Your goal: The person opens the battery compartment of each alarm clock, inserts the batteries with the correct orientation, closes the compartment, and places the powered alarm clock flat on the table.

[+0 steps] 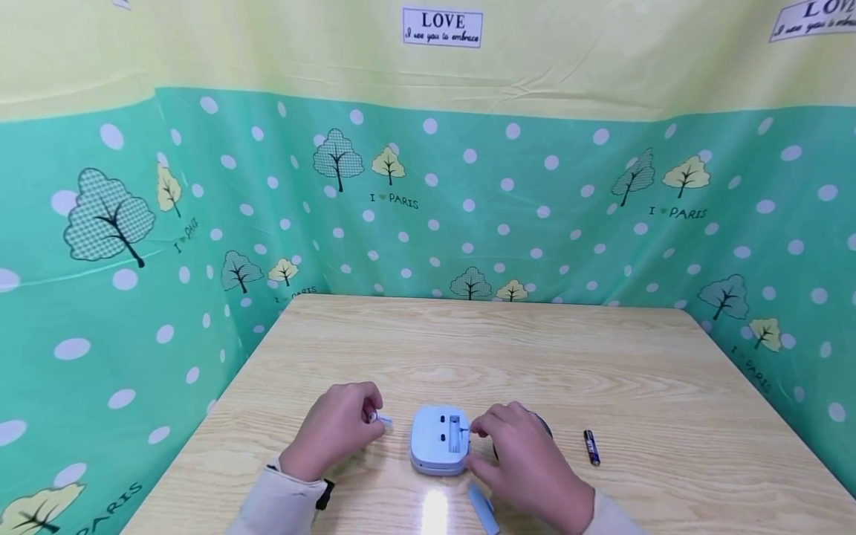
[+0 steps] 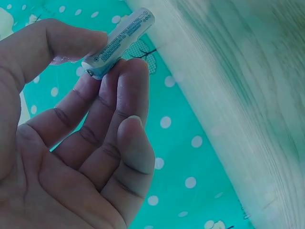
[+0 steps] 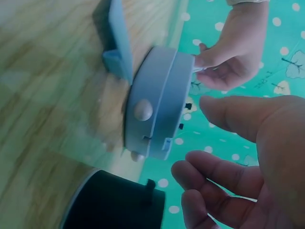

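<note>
My left hand (image 1: 341,427) pinches a small white battery (image 2: 119,43) between thumb and fingertips, off to the left of a light-blue square device (image 1: 428,438). Printed text and a plus mark show on the battery's side. The device lies on the table with a battery slot (image 1: 455,435) uncovered on its upper face, beside two small black pegs. At the device's right edge is my right hand (image 1: 524,464), its fingers loosely bent and nothing between them in the right wrist view. A light-blue cover piece (image 1: 483,509) lies in front of the device.
A dark blue battery (image 1: 591,448) lies on the wooden table (image 1: 481,349) to the right. Partly hidden behind my right hand stands a black cylindrical object (image 3: 119,202). A green and yellow patterned curtain (image 1: 508,200) encloses the table's back and sides.
</note>
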`<move>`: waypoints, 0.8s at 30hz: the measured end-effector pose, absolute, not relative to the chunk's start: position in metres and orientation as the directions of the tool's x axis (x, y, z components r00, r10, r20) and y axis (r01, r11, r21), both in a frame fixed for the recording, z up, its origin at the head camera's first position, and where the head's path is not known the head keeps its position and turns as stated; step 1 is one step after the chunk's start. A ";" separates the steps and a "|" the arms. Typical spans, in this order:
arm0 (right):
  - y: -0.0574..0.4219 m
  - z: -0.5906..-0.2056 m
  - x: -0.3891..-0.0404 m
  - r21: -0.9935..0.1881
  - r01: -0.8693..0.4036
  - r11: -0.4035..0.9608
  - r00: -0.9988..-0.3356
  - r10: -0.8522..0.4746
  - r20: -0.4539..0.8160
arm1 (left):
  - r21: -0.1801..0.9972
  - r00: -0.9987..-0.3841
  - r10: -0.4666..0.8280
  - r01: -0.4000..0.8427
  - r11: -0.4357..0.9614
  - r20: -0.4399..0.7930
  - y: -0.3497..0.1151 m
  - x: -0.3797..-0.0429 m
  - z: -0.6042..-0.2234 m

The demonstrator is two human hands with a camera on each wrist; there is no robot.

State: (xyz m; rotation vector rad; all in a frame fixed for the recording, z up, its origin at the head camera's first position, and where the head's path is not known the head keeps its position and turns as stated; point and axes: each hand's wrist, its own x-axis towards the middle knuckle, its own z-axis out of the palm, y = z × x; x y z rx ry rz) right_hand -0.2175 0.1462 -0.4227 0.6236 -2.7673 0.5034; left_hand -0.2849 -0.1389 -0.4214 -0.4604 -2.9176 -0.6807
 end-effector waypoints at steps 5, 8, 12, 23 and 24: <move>0.145 -0.426 -0.224 -0.287 -0.435 0.854 -0.888 -0.355 0.290 | 0.413 -0.941 0.276 0.333 0.848 0.194 -0.138 -0.284 -0.420; 0.145 -0.429 -0.226 -0.263 -0.442 0.858 -0.882 -0.362 0.301 | 0.411 -0.936 0.284 0.346 0.843 0.206 -0.137 -0.283 -0.420; 0.143 -0.433 -0.229 -0.241 -0.433 0.869 -0.886 -0.361 0.290 | 0.411 -0.926 0.299 0.370 0.833 0.229 -0.135 -0.283 -0.418; 0.140 -0.437 -0.232 -0.266 -0.389 0.882 -0.914 -0.334 0.230 | 0.430 -0.901 0.340 0.429 0.794 0.270 -0.130 -0.280 -0.412; 0.140 -0.437 -0.232 -0.276 -0.388 0.880 -0.916 -0.333 0.224 | 0.429 -0.897 0.346 0.436 0.791 0.273 -0.130 -0.280 -0.411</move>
